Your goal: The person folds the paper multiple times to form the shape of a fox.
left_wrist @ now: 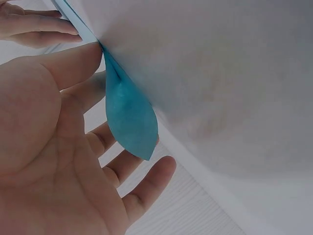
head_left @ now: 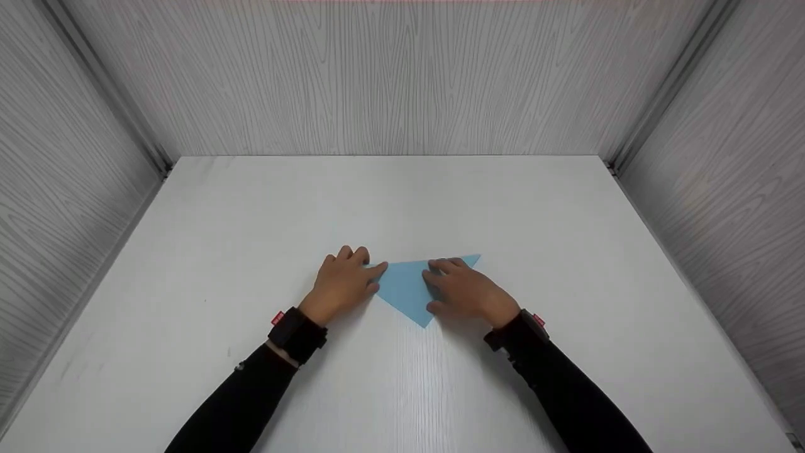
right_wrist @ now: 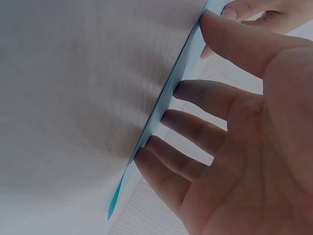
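Note:
A folded piece of light blue paper (head_left: pixel 403 290) lies on the white table, one corner pointing towards me. My left hand (head_left: pixel 344 284) is at its left end, the index finger extended onto the paper and the thumb by its lower left edge. In the left wrist view, the left corner of the paper (left_wrist: pixel 132 115) bends up in a loop beside my spread fingers. On the right part rests my right hand (head_left: pixel 465 290), fingertips pressing the sheet. The right wrist view has those fingers (right_wrist: pixel 195 129) nearly straight and spread along the paper. Part of the sheet is hidden under both hands.
The white tabletop (head_left: pixel 402 201) stretches around the paper. A grey wood-grain panel (head_left: pixel 390 75) stands at the back, with side panels at the left (head_left: pixel 56 189) and right (head_left: pixel 736 176). Each wrist wears a black band.

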`<state>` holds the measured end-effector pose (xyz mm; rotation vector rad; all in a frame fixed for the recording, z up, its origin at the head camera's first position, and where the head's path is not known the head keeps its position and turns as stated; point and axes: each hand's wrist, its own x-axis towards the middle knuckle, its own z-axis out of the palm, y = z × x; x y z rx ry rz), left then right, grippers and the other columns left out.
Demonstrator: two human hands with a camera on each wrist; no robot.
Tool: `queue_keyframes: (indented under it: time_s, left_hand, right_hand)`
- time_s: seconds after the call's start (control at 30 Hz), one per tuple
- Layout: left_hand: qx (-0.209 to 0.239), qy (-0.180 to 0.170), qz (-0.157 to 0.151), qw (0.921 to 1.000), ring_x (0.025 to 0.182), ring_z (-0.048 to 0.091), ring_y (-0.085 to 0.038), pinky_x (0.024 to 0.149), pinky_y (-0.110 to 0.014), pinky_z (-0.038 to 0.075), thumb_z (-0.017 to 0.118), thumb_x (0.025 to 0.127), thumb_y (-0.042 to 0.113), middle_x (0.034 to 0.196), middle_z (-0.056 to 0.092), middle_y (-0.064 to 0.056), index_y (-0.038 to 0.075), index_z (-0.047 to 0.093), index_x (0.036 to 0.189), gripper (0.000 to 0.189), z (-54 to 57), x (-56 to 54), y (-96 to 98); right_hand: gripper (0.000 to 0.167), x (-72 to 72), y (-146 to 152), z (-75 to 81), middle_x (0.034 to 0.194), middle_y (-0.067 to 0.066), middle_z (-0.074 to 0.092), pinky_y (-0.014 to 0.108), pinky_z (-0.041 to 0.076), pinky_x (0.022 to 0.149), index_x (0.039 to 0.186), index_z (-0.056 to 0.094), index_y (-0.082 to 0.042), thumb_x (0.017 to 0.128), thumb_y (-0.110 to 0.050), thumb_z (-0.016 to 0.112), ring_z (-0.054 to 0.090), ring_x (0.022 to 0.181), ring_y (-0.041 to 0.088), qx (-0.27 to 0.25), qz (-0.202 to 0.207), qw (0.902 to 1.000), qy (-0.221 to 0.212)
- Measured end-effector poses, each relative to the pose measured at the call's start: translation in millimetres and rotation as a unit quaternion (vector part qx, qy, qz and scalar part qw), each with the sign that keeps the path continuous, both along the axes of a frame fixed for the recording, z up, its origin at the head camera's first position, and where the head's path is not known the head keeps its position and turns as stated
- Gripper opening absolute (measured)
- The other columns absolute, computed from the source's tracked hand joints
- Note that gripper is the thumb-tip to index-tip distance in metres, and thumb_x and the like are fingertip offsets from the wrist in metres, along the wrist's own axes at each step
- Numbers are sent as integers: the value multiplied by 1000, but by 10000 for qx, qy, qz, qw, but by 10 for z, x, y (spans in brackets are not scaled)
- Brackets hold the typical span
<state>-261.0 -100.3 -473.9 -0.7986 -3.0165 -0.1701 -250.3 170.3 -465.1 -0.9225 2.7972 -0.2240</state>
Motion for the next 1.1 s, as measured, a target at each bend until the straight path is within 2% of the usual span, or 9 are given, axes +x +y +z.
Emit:
queue_keyframes:
  time_s: [0.27,0.47,0.6,0.83,1.1]
  left_hand:
    - [-15,-4,81,10000,110,50,-36,85,-51,47,68,105,24,121,59,-16,20,66,147,43,25,21,-131]
    - [-250,-116,188,9994,112,50,-37,86,-52,48,67,106,23,123,59,-16,21,64,150,44,66,30,-194]
    - [-366,-61,185,9991,111,51,-38,86,-53,49,67,106,22,123,59,-16,21,63,150,44,66,36,-239]
    - [-356,-19,195,9992,111,52,-39,84,-53,50,68,105,20,121,60,-18,20,64,149,44,83,52,-327]
    - [-359,-55,340,9988,111,50,-37,85,-53,48,64,107,21,118,59,-15,23,64,150,43,68,64,-444]
  right_hand:
    - [59,-14,-17,-4,162,22,45,53,42,118,153,54,0,104,-30,68,42,149,44,43,-1,10000,-23]
    - [60,-18,1,-10,163,22,43,53,41,119,155,52,-1,104,-30,67,39,151,44,-6,-31,9999,-143]
    - [60,-9,9,0,163,22,42,53,41,119,155,52,0,105,-29,67,38,151,44,-65,-8,9998,-200]
    - [59,-2,18,16,163,22,43,54,40,119,154,52,1,105,-28,67,38,151,45,-134,39,9997,-217]
    - [58,16,23,28,161,23,45,52,43,117,153,54,1,104,-26,68,40,149,45,-260,16,9995,-179]
